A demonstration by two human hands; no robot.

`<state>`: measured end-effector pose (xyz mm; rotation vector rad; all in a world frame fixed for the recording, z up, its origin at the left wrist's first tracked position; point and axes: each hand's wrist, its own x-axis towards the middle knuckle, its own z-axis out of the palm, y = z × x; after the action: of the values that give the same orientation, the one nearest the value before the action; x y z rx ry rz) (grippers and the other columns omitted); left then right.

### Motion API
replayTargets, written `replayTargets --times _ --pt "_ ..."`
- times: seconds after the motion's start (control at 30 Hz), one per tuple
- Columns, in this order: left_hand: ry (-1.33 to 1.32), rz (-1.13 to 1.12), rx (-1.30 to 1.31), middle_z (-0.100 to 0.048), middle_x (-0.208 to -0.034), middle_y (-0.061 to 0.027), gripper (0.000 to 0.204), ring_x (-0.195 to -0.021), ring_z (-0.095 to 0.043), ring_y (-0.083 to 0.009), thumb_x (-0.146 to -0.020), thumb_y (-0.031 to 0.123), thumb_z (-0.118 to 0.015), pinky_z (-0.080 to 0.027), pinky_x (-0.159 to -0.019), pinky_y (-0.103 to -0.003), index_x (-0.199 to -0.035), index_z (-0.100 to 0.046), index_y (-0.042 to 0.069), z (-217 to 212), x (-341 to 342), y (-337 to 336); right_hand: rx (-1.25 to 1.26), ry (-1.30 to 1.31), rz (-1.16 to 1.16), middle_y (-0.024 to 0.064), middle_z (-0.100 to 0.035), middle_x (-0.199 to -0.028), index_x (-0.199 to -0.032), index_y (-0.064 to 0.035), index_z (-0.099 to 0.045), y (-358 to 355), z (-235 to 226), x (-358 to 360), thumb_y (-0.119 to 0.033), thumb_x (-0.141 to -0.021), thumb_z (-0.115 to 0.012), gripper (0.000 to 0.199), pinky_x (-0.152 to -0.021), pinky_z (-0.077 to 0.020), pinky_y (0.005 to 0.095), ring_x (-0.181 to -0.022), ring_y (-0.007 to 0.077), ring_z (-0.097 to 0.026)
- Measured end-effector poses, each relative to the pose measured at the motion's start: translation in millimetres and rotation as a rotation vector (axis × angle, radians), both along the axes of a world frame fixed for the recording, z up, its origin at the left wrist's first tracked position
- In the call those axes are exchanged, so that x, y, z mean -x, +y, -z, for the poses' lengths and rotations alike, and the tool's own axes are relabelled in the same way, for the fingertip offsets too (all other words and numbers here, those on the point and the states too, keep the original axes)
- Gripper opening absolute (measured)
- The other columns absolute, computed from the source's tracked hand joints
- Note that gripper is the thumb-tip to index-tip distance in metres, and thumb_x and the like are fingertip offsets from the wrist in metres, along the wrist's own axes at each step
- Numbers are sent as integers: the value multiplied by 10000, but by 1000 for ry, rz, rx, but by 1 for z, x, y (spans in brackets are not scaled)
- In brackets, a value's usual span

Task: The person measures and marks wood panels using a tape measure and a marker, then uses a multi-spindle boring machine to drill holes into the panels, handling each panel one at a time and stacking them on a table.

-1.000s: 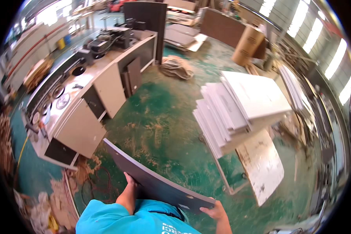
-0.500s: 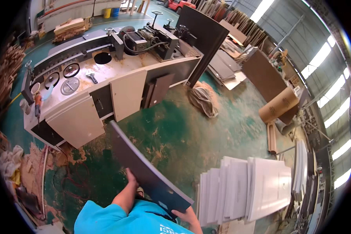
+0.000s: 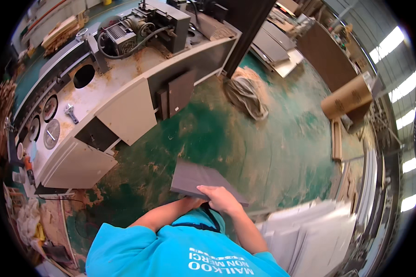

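I hold a flat dark grey panel (image 3: 199, 176) in front of my waist, tilted so its broad face shows. My right hand (image 3: 220, 198) lies over the panel's near edge, its fingers closed on it from above. My left hand (image 3: 192, 202) is at the same edge, just left of the right hand. The panel and the right hand partly cover the left one; its fingers seem to grip from underneath and are mostly hidden.
A long machine bench (image 3: 125, 78) with doors stands at the left. On it lie an adjustable wrench (image 3: 70, 113) and an orange-handled tool (image 3: 28, 168). Pale panels (image 3: 309, 235) are stacked by my right side. A bunched dust bag (image 3: 246, 97) and a brown roll (image 3: 346, 98) stand ahead.
The panel has swung from a long slant at my front to a flatter, foreshortened position. My right hand moved up and left, close beside the left hand. My view shifted too.
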<state>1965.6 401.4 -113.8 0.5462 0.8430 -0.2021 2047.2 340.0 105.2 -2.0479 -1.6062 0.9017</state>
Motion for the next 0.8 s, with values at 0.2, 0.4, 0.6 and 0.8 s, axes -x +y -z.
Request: replayTargets --times 0.2,0.4,0.6,0.8 --pt "-199 -67 112 -491 -1382 -51 411 -1363 -391 -187 -941 262 -576 -421 -1001 -480 -1324 -519 125 -18 -111 109 253 -67 -251 192 -671 -1121 -1288 -116 -608 133 32 -193 0 -692 -585 608 -862 -534 440 -1011 382 -644" --pt "-329 -283 366 -281 -1540 -79 754 -1406 -299 -340 -909 533 -586 -400 -1032 -580 -1479 -336 106 -89 -208 240 424 -430 -365 184 -690 -851 -1025 -87 -646 265 77 -299 -93 -742 -640 283 -727 -551 468 -826 385 -673" --pt "180 -396 276 -314 -1501 -223 995 -1169 -557 -437 -832 757 -521 -521 -950 -476 -1501 -286 60 -37 -295 334 379 -451 -397 173 -687 -827 -958 -110 -626 342 154 -367 -86 -728 -630 231 -678 -538 490 -778 386 -671" --pt "296 -990 365 -623 -920 -110 377 -748 -648 -244 -851 282 -675 -611 -679 -380 -1101 -579 18 31 -333 392 265 -370 -523 176 -684 -894 -978 -96 -619 444 194 -402 -75 -768 -599 212 -675 -538 496 -798 385 -670"
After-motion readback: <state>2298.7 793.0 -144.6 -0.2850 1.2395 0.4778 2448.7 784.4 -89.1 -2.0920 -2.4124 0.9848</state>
